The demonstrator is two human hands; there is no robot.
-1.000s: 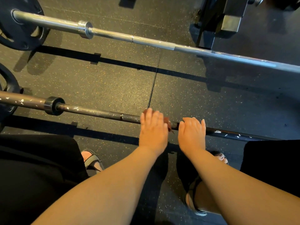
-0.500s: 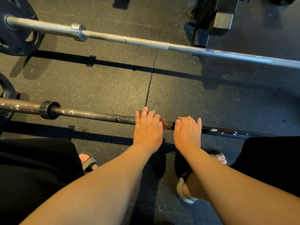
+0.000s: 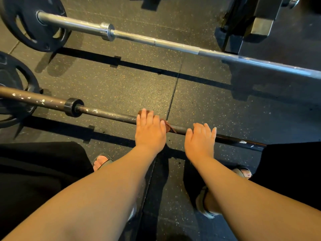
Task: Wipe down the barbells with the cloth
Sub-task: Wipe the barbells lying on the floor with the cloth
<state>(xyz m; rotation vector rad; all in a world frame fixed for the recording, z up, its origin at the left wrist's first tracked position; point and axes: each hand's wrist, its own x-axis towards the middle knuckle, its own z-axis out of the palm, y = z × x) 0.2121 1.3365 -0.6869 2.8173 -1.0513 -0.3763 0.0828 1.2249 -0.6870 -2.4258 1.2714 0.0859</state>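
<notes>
A dark barbell (image 3: 107, 116) flecked with white marks lies on the floor right in front of me, running from left to right. My left hand (image 3: 150, 132) lies flat over its shaft and presses a brown cloth (image 3: 168, 126) onto it; only an edge of the cloth shows by the thumb side. My right hand (image 3: 200, 138) rests on the same bar a little to the right, fingers laid over it. A silver barbell (image 3: 173, 44) lies farther away, parallel to the dark one.
Black weight plates sit on the left ends of the silver bar (image 3: 29, 23) and the dark bar (image 3: 12, 84). A black machine base (image 3: 251, 23) stands at the back right. My sandalled feet (image 3: 101, 161) and black-clad knees flank my arms on the speckled rubber floor (image 3: 121, 80).
My left hand has slid left along the dark bar with the cloth, widening the gap to my right hand. The view has shifted slightly.
</notes>
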